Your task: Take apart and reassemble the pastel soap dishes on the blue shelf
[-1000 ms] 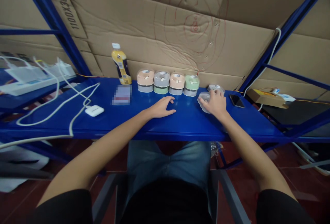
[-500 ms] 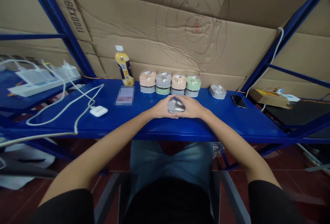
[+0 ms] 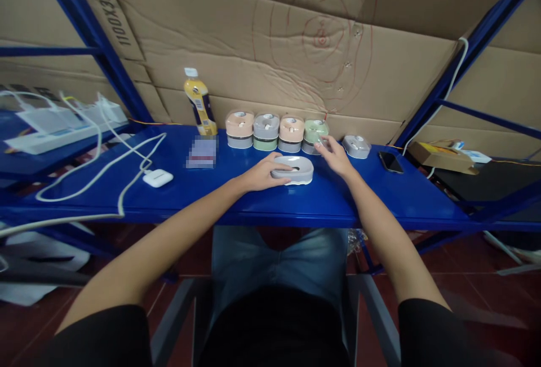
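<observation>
A grey oval container (image 3: 302, 171) rests on the blue table near its front edge, and my left hand (image 3: 267, 173) grips its left end. My right hand (image 3: 333, 155) is raised with fingers apart in front of the green-topped stacked box (image 3: 316, 130); whether the fingertips touch it I cannot tell. To the left of that box stand a pink-topped stack (image 3: 291, 130), a grey-topped stack (image 3: 266, 127) and another pink-topped stack (image 3: 240, 125). One single grey box (image 3: 356, 146) sits to the right of my right hand.
A yellow bottle (image 3: 200, 102) stands at the back left, behind a blurred packet (image 3: 202, 151). White cables and a white case (image 3: 158, 178) lie on the left. On the right are a phone (image 3: 390, 162) and an open carton (image 3: 442, 158).
My right hand has left the container in front and moved right and up toward the green-topped box. The container, earlier between both hands, now shows its length, with only my left hand on it.
</observation>
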The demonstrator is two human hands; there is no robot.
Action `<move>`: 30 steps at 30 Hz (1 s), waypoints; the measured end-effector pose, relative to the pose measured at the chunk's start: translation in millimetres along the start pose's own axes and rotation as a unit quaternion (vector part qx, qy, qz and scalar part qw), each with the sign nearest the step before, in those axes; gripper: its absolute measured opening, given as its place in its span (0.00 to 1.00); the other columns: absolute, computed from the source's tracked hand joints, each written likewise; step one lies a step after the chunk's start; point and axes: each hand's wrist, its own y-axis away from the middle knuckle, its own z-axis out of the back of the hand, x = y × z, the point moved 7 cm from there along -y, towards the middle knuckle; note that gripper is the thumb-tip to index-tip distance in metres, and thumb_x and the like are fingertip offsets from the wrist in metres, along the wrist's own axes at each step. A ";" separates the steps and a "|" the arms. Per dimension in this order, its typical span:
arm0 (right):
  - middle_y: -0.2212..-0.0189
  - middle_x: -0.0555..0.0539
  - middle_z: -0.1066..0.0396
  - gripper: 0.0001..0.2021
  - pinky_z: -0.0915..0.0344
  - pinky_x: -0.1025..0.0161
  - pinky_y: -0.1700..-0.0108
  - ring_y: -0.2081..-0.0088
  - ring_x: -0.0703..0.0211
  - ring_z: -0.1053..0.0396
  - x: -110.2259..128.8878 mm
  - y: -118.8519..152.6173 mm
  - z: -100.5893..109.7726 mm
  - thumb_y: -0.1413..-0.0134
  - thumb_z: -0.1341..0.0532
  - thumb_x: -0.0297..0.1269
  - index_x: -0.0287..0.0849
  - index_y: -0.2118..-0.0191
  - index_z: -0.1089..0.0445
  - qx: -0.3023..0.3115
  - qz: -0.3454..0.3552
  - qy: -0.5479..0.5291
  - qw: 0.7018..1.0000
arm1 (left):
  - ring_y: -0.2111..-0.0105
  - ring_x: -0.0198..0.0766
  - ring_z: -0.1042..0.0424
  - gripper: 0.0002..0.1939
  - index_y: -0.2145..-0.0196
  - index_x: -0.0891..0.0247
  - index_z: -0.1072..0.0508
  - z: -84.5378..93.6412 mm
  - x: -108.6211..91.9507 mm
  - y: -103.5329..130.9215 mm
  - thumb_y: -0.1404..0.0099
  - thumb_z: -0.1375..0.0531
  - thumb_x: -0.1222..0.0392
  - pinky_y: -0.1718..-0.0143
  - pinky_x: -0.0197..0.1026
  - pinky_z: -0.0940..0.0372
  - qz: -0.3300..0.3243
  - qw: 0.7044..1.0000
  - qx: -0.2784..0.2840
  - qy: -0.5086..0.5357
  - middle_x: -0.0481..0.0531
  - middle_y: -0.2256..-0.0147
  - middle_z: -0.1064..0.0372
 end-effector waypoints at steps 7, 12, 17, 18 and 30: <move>0.50 0.38 0.18 0.38 0.27 0.42 0.41 0.48 0.39 0.22 7.4 1.0 3.1 0.41 0.35 0.70 0.43 0.38 0.26 -0.004 0.009 -0.002 1.000 | 0.39 0.60 0.27 0.29 0.51 0.62 0.14 33.6 33.5 1.3 0.32 0.35 0.33 0.31 0.63 0.33 0.069 0.993 -0.090 -0.033 0.63 0.43 0.27; 0.50 0.38 0.17 0.37 0.27 0.42 0.40 0.48 0.40 0.21 7.8 0.7 2.2 0.43 0.32 0.65 0.41 0.39 0.25 0.008 0.011 0.011 1.000 | 0.43 0.59 0.24 0.27 0.51 0.62 0.16 45.1 48.0 3.9 0.33 0.33 0.36 0.34 0.65 0.31 0.098 0.988 -0.108 -0.050 0.63 0.46 0.25; 0.42 0.36 0.19 0.40 0.29 0.40 0.36 0.42 0.37 0.22 31.7 6.9 -7.9 0.48 0.28 0.62 0.41 0.35 0.23 0.032 0.126 0.004 0.992 | 0.35 0.61 0.27 0.39 0.34 0.61 0.26 29.4 15.0 1.0 0.35 0.30 0.34 0.30 0.64 0.35 0.006 0.996 -0.083 -0.021 0.64 0.37 0.27; 0.41 0.36 0.20 0.41 0.29 0.40 0.35 0.40 0.36 0.22 39.0 9.4 -12.7 0.49 0.26 0.62 0.42 0.35 0.23 0.048 0.155 0.004 0.987 | 0.34 0.62 0.28 0.44 0.32 0.61 0.29 25.0 10.9 0.3 0.37 0.29 0.34 0.30 0.64 0.35 0.002 0.997 -0.077 -0.016 0.66 0.34 0.28; 0.36 0.37 0.24 0.48 0.32 0.37 0.31 0.35 0.35 0.26 68.8 23.3 -62.9 0.54 0.21 0.64 0.48 0.30 0.26 0.161 0.259 0.080 0.949 | 0.34 0.71 0.27 0.64 0.25 0.62 0.45 4.4 8.4 -5.5 0.49 0.22 0.36 0.34 0.68 0.31 0.034 0.998 -0.051 0.029 0.72 0.33 0.30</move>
